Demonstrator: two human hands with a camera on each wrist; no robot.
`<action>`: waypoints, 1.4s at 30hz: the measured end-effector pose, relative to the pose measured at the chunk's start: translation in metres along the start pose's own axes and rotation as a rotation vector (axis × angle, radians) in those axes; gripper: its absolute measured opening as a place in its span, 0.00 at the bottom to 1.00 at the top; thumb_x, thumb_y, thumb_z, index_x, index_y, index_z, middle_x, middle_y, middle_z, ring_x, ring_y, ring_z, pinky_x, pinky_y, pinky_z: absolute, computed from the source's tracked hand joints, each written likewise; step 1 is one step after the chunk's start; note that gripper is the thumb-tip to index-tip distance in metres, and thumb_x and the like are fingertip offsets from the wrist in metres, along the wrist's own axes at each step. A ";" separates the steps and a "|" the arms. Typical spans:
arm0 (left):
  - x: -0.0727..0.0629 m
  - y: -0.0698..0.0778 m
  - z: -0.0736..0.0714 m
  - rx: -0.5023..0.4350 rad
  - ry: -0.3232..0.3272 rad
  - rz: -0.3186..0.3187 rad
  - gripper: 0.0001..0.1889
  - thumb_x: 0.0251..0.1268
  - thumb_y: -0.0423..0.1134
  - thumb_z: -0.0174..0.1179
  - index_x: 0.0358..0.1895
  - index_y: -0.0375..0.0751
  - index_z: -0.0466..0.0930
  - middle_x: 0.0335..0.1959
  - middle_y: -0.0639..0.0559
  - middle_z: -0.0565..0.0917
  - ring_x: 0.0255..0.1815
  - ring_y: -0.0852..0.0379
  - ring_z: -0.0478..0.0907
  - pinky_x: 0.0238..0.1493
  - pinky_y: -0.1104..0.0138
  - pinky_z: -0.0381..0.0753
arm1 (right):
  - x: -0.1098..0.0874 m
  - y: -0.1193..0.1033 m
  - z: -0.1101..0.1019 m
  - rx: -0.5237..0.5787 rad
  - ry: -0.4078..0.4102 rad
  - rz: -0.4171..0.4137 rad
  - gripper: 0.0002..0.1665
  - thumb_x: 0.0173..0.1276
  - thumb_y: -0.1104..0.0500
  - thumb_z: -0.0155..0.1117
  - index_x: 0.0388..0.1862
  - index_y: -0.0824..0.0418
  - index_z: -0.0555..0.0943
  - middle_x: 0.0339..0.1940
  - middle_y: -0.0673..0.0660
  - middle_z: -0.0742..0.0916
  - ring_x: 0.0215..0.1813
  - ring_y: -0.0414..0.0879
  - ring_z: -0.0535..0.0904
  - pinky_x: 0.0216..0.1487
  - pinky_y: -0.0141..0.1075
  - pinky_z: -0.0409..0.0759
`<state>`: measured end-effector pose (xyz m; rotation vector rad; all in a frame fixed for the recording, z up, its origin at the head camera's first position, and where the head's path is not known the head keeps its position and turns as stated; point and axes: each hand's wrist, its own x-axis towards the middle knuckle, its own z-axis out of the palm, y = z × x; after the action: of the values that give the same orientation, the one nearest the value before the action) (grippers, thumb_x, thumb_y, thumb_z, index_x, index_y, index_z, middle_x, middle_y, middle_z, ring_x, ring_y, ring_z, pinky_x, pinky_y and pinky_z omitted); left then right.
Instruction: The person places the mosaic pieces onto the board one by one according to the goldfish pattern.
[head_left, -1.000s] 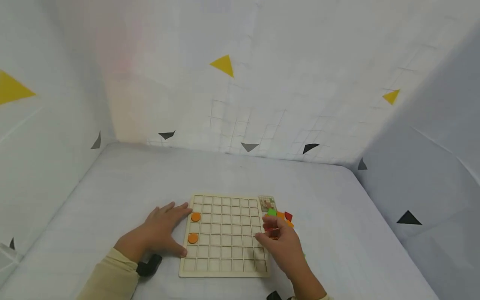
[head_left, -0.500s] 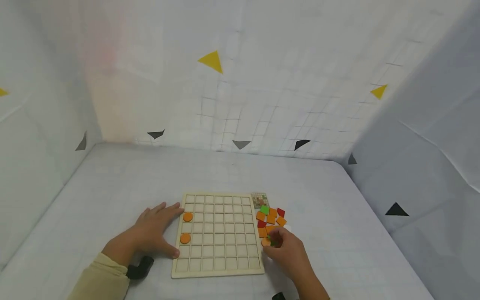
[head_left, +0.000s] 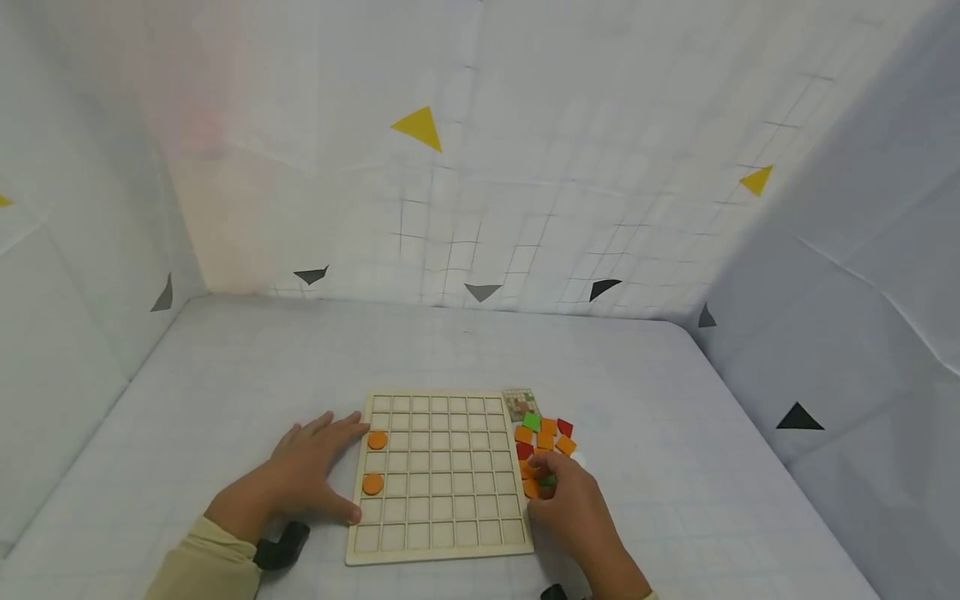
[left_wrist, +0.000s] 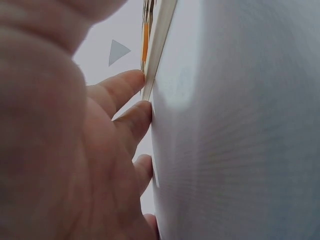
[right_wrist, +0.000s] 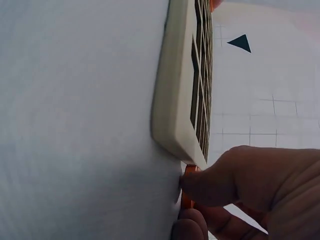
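Observation:
A pale wooden board (head_left: 438, 553) with a grid of square cells lies on the white surface. Two orange discs, an upper orange disc (head_left: 377, 440) and a lower orange disc (head_left: 372, 484), sit in its leftmost column. My left hand (head_left: 311, 471) is spread along the board's left side, fingertips touching the edge in the left wrist view. By the board's right edge, my right hand (head_left: 573, 504) pinches an orange piece (right_wrist: 188, 200) between thumb and fingers, low at the surface. That hand partly covers the piece and a green piece (head_left: 549, 481) beside it.
Loose pieces lie right of the board, among them a green tile (head_left: 532, 422), a red piece (head_left: 565, 427) and several orange squares (head_left: 546, 440). A small patterned card (head_left: 521, 404) touches the board's upper right corner. White walls with yellow and black triangles surround the surface.
My right hand has moved off the board's right edge down to the loose pieces, uncovering several of them. The left hand has stayed at the board; the head view has shifted slightly.

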<state>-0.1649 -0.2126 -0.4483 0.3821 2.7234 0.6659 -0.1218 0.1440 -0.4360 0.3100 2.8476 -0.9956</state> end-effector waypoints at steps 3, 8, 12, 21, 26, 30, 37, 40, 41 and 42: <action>0.000 0.001 -0.001 0.004 -0.001 -0.007 0.66 0.23 0.69 0.81 0.78 0.55 0.63 0.83 0.50 0.58 0.83 0.32 0.45 0.79 0.31 0.38 | 0.000 0.002 0.001 -0.008 -0.009 -0.036 0.27 0.50 0.70 0.73 0.50 0.53 0.85 0.44 0.48 0.86 0.40 0.44 0.77 0.41 0.35 0.84; -0.001 0.002 -0.001 0.006 -0.006 -0.023 0.66 0.23 0.68 0.82 0.78 0.55 0.63 0.83 0.50 0.58 0.83 0.33 0.44 0.79 0.32 0.37 | 0.001 0.003 0.003 -0.037 -0.022 -0.066 0.26 0.52 0.69 0.74 0.50 0.51 0.88 0.42 0.49 0.84 0.42 0.45 0.76 0.42 0.36 0.82; -0.001 0.004 -0.001 0.006 -0.005 -0.016 0.65 0.24 0.68 0.82 0.78 0.55 0.64 0.83 0.50 0.59 0.83 0.33 0.44 0.79 0.32 0.38 | 0.001 0.003 0.004 -0.054 -0.011 -0.054 0.26 0.51 0.68 0.75 0.50 0.50 0.88 0.49 0.50 0.85 0.49 0.47 0.77 0.52 0.43 0.86; -0.002 0.004 -0.002 0.015 0.010 -0.010 0.66 0.24 0.68 0.82 0.77 0.55 0.64 0.82 0.50 0.59 0.83 0.33 0.45 0.79 0.31 0.38 | 0.005 0.001 0.004 -0.093 -0.034 -0.070 0.29 0.51 0.68 0.75 0.54 0.50 0.87 0.49 0.48 0.86 0.49 0.46 0.78 0.52 0.45 0.86; -0.002 0.004 -0.001 0.014 0.008 -0.012 0.65 0.24 0.68 0.82 0.77 0.55 0.64 0.82 0.50 0.59 0.83 0.33 0.45 0.79 0.31 0.38 | 0.004 0.003 0.001 -0.093 -0.071 -0.073 0.27 0.53 0.67 0.76 0.54 0.51 0.86 0.43 0.47 0.84 0.42 0.44 0.77 0.45 0.39 0.84; -0.001 0.004 0.000 0.009 0.004 -0.012 0.66 0.24 0.68 0.82 0.78 0.55 0.64 0.83 0.50 0.58 0.83 0.33 0.44 0.79 0.32 0.37 | 0.002 0.007 0.000 -0.065 -0.086 -0.089 0.22 0.53 0.67 0.75 0.47 0.51 0.86 0.39 0.47 0.83 0.39 0.43 0.76 0.41 0.36 0.81; 0.000 0.002 0.000 0.001 0.003 -0.011 0.66 0.23 0.68 0.82 0.78 0.55 0.63 0.83 0.50 0.58 0.83 0.34 0.44 0.79 0.32 0.37 | 0.006 0.009 -0.002 -0.032 -0.129 -0.103 0.20 0.50 0.68 0.74 0.42 0.54 0.84 0.36 0.48 0.82 0.39 0.45 0.75 0.41 0.37 0.79; 0.001 0.001 0.001 -0.008 -0.003 -0.016 0.66 0.23 0.68 0.82 0.78 0.56 0.63 0.83 0.51 0.58 0.84 0.35 0.44 0.80 0.33 0.36 | 0.008 0.010 -0.004 -0.040 -0.165 -0.097 0.19 0.47 0.68 0.75 0.38 0.53 0.83 0.34 0.50 0.81 0.38 0.46 0.74 0.39 0.37 0.77; 0.001 0.001 0.001 -0.007 -0.004 -0.021 0.66 0.23 0.68 0.82 0.78 0.56 0.63 0.83 0.52 0.58 0.84 0.35 0.44 0.80 0.33 0.36 | 0.008 0.010 -0.004 -0.040 -0.179 -0.095 0.19 0.46 0.68 0.76 0.37 0.54 0.82 0.33 0.50 0.81 0.37 0.46 0.74 0.38 0.37 0.76; 0.001 0.001 0.001 -0.007 -0.005 -0.024 0.66 0.22 0.68 0.82 0.78 0.57 0.63 0.83 0.52 0.58 0.84 0.35 0.43 0.80 0.33 0.36 | 0.008 0.011 -0.005 -0.044 -0.189 -0.094 0.19 0.46 0.68 0.76 0.36 0.53 0.82 0.32 0.51 0.80 0.37 0.46 0.74 0.37 0.37 0.75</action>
<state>-0.1648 -0.2109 -0.4491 0.3490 2.7154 0.6674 -0.1271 0.1562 -0.4402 0.0738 2.7296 -0.9227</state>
